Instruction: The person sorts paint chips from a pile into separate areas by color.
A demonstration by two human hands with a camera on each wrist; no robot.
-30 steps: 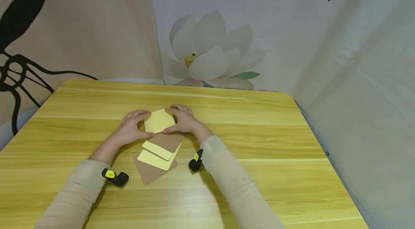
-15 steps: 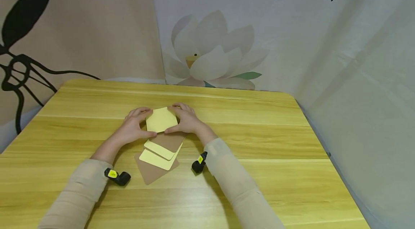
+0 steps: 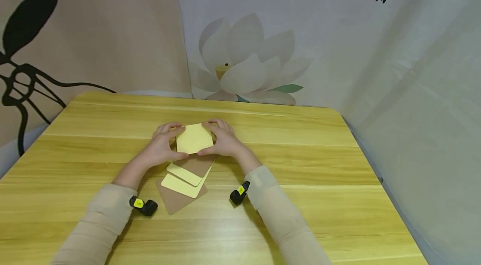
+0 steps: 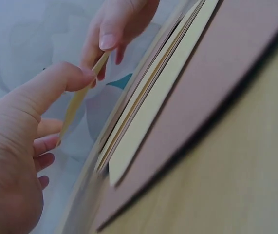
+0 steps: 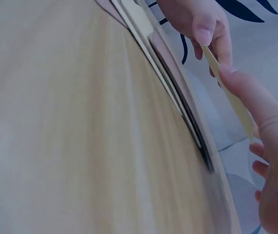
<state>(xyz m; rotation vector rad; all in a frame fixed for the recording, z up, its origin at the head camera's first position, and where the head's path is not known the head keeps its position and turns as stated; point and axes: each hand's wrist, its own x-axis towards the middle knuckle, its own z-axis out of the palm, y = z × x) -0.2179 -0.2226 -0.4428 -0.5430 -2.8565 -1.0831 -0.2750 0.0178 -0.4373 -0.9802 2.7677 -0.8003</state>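
Both hands hold one yellow card (image 3: pixel 194 139) between them in the head view. My left hand (image 3: pixel 162 146) pinches its left edge, and my right hand (image 3: pixel 226 143) pinches the right edge, thumbs on the near side. Both wrist views show this card edge-on, raised above the pile, slightly bowed in the left wrist view. Nearer the body lies a fanned pile: a brown card (image 3: pixel 194 166) on top, yellow cards (image 3: pixel 177 186) under it, and another brown card (image 3: pixel 173 205) turned askew at the bottom. The held card overlaps the pile's far end in the head view.
The pile lies on a wood-grain table (image 3: pixel 300 181) with rounded far corners. Small black cameras (image 3: pixel 144 206) stick out from both sleeves. Behind the table hangs a pale curtain (image 3: pixel 263 6) printed with a lotus and black characters.
Both hands have shifted a little to the right, carrying the yellow card with them. The fanned pile has stayed where it was on the table.
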